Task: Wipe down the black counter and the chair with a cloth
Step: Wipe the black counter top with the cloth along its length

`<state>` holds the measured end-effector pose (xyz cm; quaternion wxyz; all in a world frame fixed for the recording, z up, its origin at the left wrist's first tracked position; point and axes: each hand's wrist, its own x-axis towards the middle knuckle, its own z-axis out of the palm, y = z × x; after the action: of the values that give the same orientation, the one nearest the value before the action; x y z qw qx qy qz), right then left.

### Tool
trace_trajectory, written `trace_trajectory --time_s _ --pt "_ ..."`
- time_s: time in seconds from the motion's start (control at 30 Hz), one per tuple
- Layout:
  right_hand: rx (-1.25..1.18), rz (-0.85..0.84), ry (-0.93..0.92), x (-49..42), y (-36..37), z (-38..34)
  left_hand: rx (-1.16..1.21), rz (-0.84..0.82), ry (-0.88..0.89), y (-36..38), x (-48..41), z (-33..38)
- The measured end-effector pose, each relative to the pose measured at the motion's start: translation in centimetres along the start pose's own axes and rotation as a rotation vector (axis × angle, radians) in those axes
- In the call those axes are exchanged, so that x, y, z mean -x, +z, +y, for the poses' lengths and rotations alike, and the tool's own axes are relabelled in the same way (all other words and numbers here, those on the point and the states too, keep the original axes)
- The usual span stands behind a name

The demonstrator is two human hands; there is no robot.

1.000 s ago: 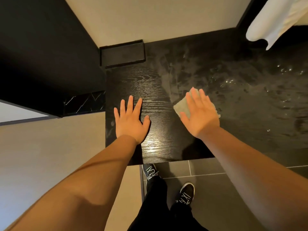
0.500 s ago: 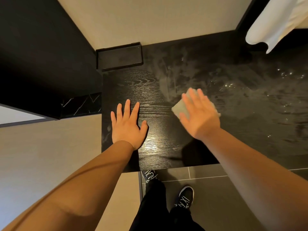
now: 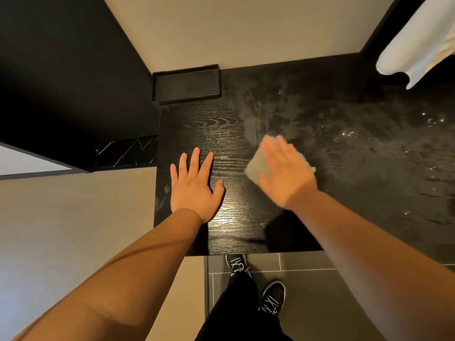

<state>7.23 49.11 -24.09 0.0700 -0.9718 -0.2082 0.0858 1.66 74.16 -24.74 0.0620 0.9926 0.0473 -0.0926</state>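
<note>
Black counter (image 3: 344,148), empty black tray (image 3: 187,86), cloth (image 3: 256,168) under right hand (image 3: 285,175)

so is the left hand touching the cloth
Apart. The head view shows the left hand flat on the counter, with bare wood grain between its thumb and the cloth under the right hand.

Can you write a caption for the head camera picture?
Right hand presses cloth on black counter; left hand lies flat.
</note>
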Motion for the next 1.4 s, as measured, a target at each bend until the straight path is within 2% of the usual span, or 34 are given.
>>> trace_trajectory --time_s 0.1,0.17,0.23,0.33,0.4,0.47,0.57,0.63,0.7,0.73,0.87,0.97,1.03,1.1,1.17,1.23,1.3,1.4 --pt "-0.057 0.027 0.219 -0.4 -1.0 3.1 -0.002 -0.001 0.004 0.1 0.1 0.0" --pt "-0.023 0.044 0.268 -0.8 -1.5 1.6 -0.012 -0.004 0.005 0.0 0.1 0.0" --pt "0.021 0.056 0.162 -1.1 -1.5 -1.5 -0.023 -0.007 0.006 -0.1 0.0 0.1" --pt "0.023 -0.07 -0.162 -1.2 -0.2 -4.7 -0.021 -0.002 0.012 -0.1 0.1 0.1" --pt "0.032 -0.109 -0.227 -1.9 -0.1 -3.4 -0.011 -0.001 0.013 -0.1 0.1 0.0" --pt "0.044 -0.081 -0.146 -2.3 -0.4 -1.2 -0.006 -0.012 0.01 -0.1 0.1 0.0" --pt "-0.038 0.02 0.14 -1.9 -1.1 2.0 0.004 -0.021 0.01 -0.3 0.1 0.0" --pt "-0.024 0.046 0.278 -1.8 -1.1 1.9 0.003 -0.02 0.01 -0.3 0.0 0.0" --pt "-0.001 0.069 0.318 -2.1 -0.9 -0.4 0.007 -0.022 0.006 -0.2 0.1 0.1" --pt "0.012 0.069 0.274 -2.2 -0.6 -2.0 0.007 -0.02 0.008 -0.2 0.0 0.0" --pt "0.022 0.047 -0.107 -1.4 1.5 -5.9 0.005 -0.027 0.013 0.0 0.0 0.0" --pt "-0.037 0.085 -0.184 -1.7 1.1 -3.1 0.024 -0.03 0.01 -0.2 0.1 0.1" --pt "-0.025 0.12 -0.072 -2.4 0.5 0.1 0.034 -0.038 0.003 -0.3 0.1 0.1" --pt "-0.039 0.1 0.12 -2.7 -0.3 2.7 0.039 -0.044 -0.001 -0.4 0.1 0.1" --pt "-0.045 0.074 0.244 -2.8 -0.7 3.1 0.032 -0.054 0.0 -0.3 0.1 0.0" --pt "-0.013 0.146 0.277 -3.0 -0.5 1.3 0.039 -0.07 0.012 -0.4 -0.1 0.0" --pt "0.004 0.206 0.162 -3.0 0.5 -1.8 0.065 -0.065 0.02 -0.7 -0.4 -0.1" --pt "0.003 0.21 -0.138 -2.7 1.8 -4.7 0.101 -0.016 0.031 -1.7 -2.2 -0.2"
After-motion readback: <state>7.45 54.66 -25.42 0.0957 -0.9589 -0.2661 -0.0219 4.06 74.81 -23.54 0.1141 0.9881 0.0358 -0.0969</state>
